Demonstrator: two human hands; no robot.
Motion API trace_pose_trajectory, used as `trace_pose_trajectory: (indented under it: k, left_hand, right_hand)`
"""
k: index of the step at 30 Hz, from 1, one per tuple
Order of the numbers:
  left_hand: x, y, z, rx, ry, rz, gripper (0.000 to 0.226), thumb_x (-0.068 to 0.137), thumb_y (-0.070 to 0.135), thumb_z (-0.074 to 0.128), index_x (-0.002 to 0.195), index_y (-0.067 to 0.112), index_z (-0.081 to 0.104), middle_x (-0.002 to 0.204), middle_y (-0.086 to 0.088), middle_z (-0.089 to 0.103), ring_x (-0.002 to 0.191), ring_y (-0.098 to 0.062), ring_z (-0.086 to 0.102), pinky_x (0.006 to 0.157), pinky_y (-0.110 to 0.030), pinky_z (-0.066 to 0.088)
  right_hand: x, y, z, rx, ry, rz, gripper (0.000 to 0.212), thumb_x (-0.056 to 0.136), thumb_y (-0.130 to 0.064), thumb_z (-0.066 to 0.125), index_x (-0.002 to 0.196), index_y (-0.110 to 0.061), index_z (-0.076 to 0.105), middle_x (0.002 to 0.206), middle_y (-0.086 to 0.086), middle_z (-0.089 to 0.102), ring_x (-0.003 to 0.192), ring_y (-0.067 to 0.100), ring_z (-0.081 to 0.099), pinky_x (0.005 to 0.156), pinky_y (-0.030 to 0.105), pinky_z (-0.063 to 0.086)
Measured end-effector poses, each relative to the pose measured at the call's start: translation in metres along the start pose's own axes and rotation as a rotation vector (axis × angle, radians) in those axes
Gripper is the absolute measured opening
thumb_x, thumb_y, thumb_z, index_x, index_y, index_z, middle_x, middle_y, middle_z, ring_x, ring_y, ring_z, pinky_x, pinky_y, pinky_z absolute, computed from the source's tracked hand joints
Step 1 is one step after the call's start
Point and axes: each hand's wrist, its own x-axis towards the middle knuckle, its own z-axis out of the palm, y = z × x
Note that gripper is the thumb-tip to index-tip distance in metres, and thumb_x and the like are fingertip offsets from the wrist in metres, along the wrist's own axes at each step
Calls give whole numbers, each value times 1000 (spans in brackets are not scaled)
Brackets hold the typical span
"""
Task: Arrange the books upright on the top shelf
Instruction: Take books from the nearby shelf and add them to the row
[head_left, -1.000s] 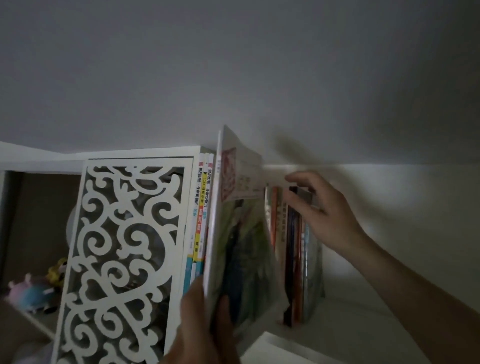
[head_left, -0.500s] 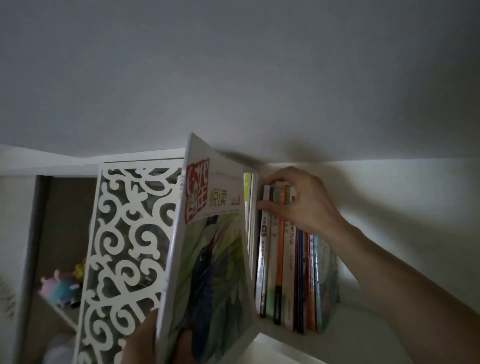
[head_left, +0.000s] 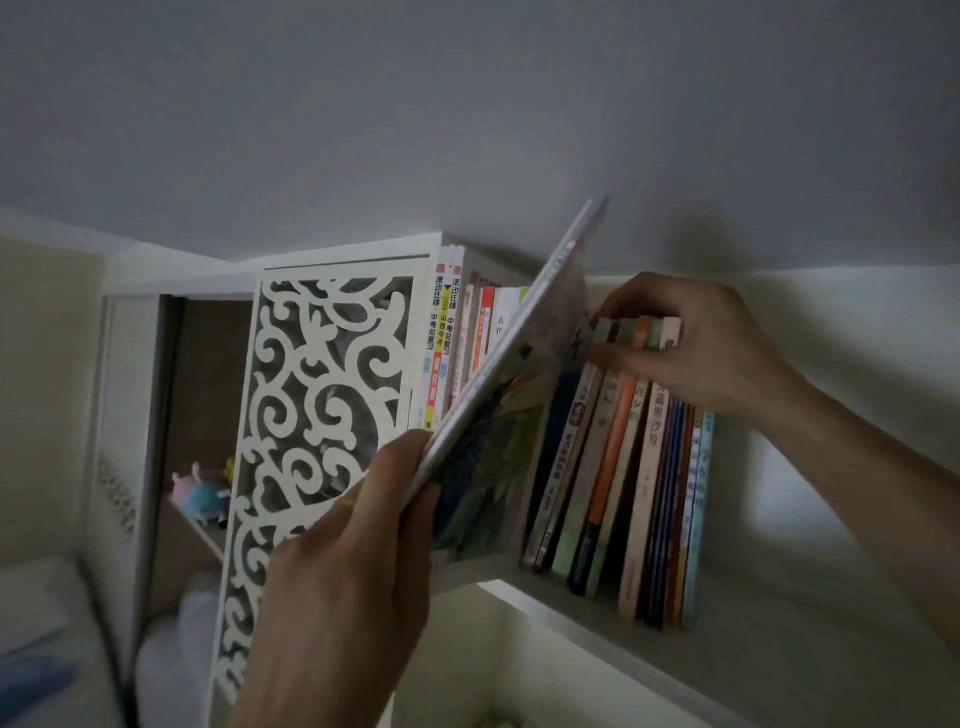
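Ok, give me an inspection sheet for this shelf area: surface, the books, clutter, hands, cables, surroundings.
Surface: white top shelf, books standing on it.
Job's things: thin magazine tilted, leaning right, its lower end down in the gap between two book groups; left group upright beside the fretwork panel; right group leaning left.
Clutter: soft toys on a lower shelf behind the panel.
Hands: left hand grips the magazine's lower edge; right hand holds the tops of the right group, fingers curled over them.
Cables: nothing seen.
Surroundings: white scrollwork panel, pale wall, grey ceiling, dim light.
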Motion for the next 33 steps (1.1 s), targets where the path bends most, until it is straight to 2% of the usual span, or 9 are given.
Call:
trace_pose_trajectory:
  k: [2, 4, 7, 10, 13, 21, 25, 29, 33]
  left_hand:
    - [9, 5, -1, 17, -53, 46, 24, 101, 31, 52, 125, 28, 53, 75, 17, 59, 47, 1, 55, 45, -1, 35]
    - [19, 5, 1, 100, -53, 122, 17, 105, 23, 56, 122, 20, 57, 76, 14, 64, 43, 2, 45, 33, -6, 22]
    - [24, 8, 15, -2, -126, 129, 23, 106, 23, 48, 128, 18, 51, 88, 3, 69, 46, 1, 50, 39, -10, 42]
    - [22, 10, 35, -3, -154, 134, 26, 109, 21, 44, 134, 17, 46, 101, -9, 71, 47, -8, 51, 39, -12, 44]
    - [17, 10, 57, -53, -146, 134, 30, 109, 13, 45, 138, 19, 37, 113, -14, 68, 58, -17, 62, 41, -28, 54]
    - [-8, 32, 127, -351, -271, 45, 27, 113, 36, 25, 127, 18, 38, 85, 6, 60, 55, -8, 58, 45, -26, 49]
    - [8, 37, 131, -52, -291, 58, 65, 104, 57, 11, 120, 10, 52, 84, -3, 56, 65, -21, 57, 62, -42, 58]
    - [11, 34, 132, 172, -307, 133, 34, 109, 30, 51, 121, 4, 69, 83, -9, 62, 60, -20, 59, 50, -38, 56]
    - [17, 53, 113, 219, -443, -5, 30, 111, 37, 31, 119, 17, 53, 87, 0, 57, 71, -18, 60, 61, -31, 49]
  right_hand:
    - [-3, 2, -5, 3, -28, -14, 34, 76, -43, 82, 105, -28, 70, 102, -17, 73, 92, -7, 66, 75, 11, 47]
    - [-4, 2, -6, 9, -35, -29, 41, 74, -49, 81, 107, -27, 70, 104, -17, 73, 95, -8, 66, 78, 9, 47]
    - [-7, 3, -3, 68, 34, -18, 37, 74, -43, 85, 102, -24, 73, 99, -19, 72, 91, -8, 67, 78, 11, 48]
    - [-12, 2, -4, 108, 77, 0, 26, 77, -31, 86, 98, -23, 73, 96, -18, 73, 88, -6, 69, 76, 14, 48]
    - [-15, 3, -12, 120, 62, 20, 23, 79, -30, 85, 98, -22, 73, 96, -15, 74, 85, -2, 71, 76, 24, 52]
    - [-11, 9, -20, 157, 78, 46, 24, 76, -33, 87, 94, -23, 75, 93, -14, 75, 85, -1, 71, 80, 27, 54]
    - [8, 3, 0, 133, 97, 57, 22, 74, -38, 88, 91, -29, 78, 91, -14, 76, 84, 2, 71, 83, 34, 58]
    - [25, -4, 31, 37, 149, 34, 21, 80, -39, 83, 95, -25, 78, 97, -7, 65, 91, 11, 63, 85, 29, 52]
    - [7, 1, 44, -230, 547, 98, 37, 91, -50, 64, 108, -18, 69, 113, 4, 58, 108, 21, 54, 89, 35, 47]
